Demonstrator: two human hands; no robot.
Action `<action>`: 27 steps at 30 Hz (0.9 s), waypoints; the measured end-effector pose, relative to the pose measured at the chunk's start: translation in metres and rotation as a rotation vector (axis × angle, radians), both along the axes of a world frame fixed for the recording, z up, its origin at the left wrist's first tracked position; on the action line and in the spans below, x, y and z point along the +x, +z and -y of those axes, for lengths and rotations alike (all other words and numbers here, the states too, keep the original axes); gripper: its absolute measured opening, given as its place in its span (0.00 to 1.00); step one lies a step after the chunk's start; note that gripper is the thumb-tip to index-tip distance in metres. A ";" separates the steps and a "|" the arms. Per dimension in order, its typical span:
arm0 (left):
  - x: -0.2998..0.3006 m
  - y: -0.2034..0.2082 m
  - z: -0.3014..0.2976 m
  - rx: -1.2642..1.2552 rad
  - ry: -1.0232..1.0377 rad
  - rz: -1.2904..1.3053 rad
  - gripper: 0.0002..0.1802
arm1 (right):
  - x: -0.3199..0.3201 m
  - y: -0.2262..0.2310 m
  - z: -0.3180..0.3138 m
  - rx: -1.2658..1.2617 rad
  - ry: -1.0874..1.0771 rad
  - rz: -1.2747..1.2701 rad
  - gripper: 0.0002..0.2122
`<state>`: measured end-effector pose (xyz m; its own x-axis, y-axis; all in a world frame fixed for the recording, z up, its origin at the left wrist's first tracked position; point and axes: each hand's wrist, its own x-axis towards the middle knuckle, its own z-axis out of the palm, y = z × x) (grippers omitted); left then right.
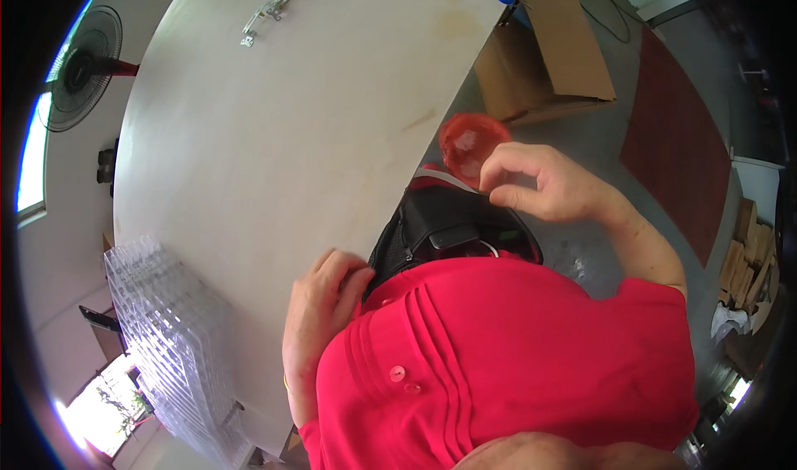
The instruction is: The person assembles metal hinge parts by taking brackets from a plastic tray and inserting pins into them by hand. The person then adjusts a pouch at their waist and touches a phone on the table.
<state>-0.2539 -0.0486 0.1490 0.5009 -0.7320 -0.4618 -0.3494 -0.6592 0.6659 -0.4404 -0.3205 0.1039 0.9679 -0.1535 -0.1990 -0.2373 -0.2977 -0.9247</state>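
Right now my right hand (pixel 548 189) pinches a small translucent red plastic disc (pixel 469 144) just off the pale wooden counter (pixel 290 138) edge; my left hand (pixel 320 320) rests curled, empty, on it. Next, I judge, comes carefully placing the disc.

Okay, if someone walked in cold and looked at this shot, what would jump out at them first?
Most likely the bright red shirt filling the lower middle, then the right hand pinching a translucent red round piece above a black bag at the person's waist. Next comes the big pale wooden tabletop sweeping across the upper left, with the left hand resting on its near edge and a stack of clear plastic trays at lower left.
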 end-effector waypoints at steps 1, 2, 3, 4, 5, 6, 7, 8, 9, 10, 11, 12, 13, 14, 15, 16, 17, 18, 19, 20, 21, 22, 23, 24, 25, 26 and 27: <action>0.001 -0.003 0.005 -0.074 -0.023 0.001 0.04 | 0.002 0.002 -0.002 0.003 0.008 0.000 0.06; 0.001 -0.009 0.010 -0.074 -0.015 0.002 0.04 | 0.004 0.003 -0.004 -0.031 0.046 0.006 0.06; 0.000 -0.017 0.014 -0.139 -0.048 -0.059 0.05 | 0.005 0.004 -0.006 -0.065 0.083 0.012 0.06; -0.002 -0.023 0.017 -0.204 -0.073 -0.118 0.07 | 0.007 0.005 -0.007 -0.068 0.092 -0.006 0.08; -0.004 -0.027 0.020 -0.204 -0.060 -0.117 0.07 | 0.009 0.006 -0.008 -0.066 0.106 -0.006 0.08; -0.005 -0.031 0.024 -0.210 -0.101 -0.115 0.08 | 0.011 0.007 -0.008 -0.081 0.130 -0.004 0.08; -0.006 -0.034 0.028 -0.216 -0.142 -0.113 0.08 | 0.013 0.009 -0.008 -0.095 0.154 -0.003 0.08; -0.007 -0.035 0.030 -0.203 -0.155 -0.124 0.09 | 0.016 0.014 -0.009 -0.092 0.164 -0.004 0.08; -0.008 -0.034 0.033 -0.201 -0.152 -0.129 0.09 | 0.019 0.022 -0.009 -0.162 0.229 -0.096 0.08; -0.009 -0.033 0.034 -0.188 -0.150 -0.152 0.10 | 0.021 0.027 -0.010 -0.232 0.294 -0.188 0.07; -0.009 -0.033 0.035 -0.175 -0.148 -0.175 0.10 | 0.023 0.027 -0.010 -0.228 0.299 -0.192 0.07; -0.008 -0.033 0.037 -0.173 -0.147 -0.181 0.10 | 0.024 0.027 -0.011 -0.288 0.338 -0.212 0.06; -0.008 -0.033 0.038 -0.192 -0.182 -0.171 0.11 | 0.025 0.027 -0.011 -0.348 0.377 -0.232 0.05; -0.007 -0.033 0.039 -0.210 -0.218 -0.161 0.11 | 0.026 0.025 -0.013 -0.343 0.380 -0.236 0.05; -0.007 -0.035 0.041 -0.207 -0.219 -0.167 0.11 | 0.026 0.022 -0.015 -0.365 0.346 -0.193 0.05; -0.008 -0.036 0.043 -0.199 -0.238 -0.118 0.08 | 0.025 0.020 -0.016 -0.387 0.313 -0.150 0.04; -0.008 -0.037 0.045 -0.191 -0.257 -0.069 0.06 | 0.025 0.018 -0.017 -0.382 0.311 -0.155 0.04; -0.010 -0.039 0.046 -0.185 -0.257 -0.072 0.06 | 0.026 0.016 -0.017 -0.400 0.305 -0.125 0.04; -0.012 -0.042 0.046 -0.224 -0.237 -0.038 0.04 | 0.026 0.014 -0.017 -0.418 0.299 -0.095 0.04; -0.014 -0.045 0.046 -0.262 -0.217 -0.004 0.04 | 0.026 0.011 -0.017 -0.412 0.300 -0.096 0.04; -0.015 -0.046 0.048 -0.258 -0.219 -0.007 0.04 | 0.026 0.008 -0.017 -0.439 0.280 -0.080 0.04; -0.015 -0.047 0.050 -0.263 -0.199 0.005 0.03 | 0.027 0.004 -0.017 -0.467 0.262 -0.063 0.04; -0.015 -0.048 0.051 -0.267 -0.178 0.016 0.03 | 0.028 0.001 -0.017 -0.462 0.261 -0.065 0.04; -0.016 -0.049 0.053 -0.269 -0.184 0.016 0.03 | 0.027 -0.001 -0.017 -0.456 0.239 -0.064 0.05; -0.016 -0.049 0.054 -0.277 -0.163 0.008 0.03 | 0.027 -0.002 -0.017 -0.451 0.218 -0.063 0.05; -0.017 -0.050 0.054 -0.285 -0.142 0.001 0.03 | 0.027 -0.004 -0.017 -0.452 0.213 -0.064 0.05; -0.017 -0.051 0.055 -0.283 -0.142 -0.002 0.03 | 0.028 -0.006 -0.017 -0.425 0.193 -0.073 0.05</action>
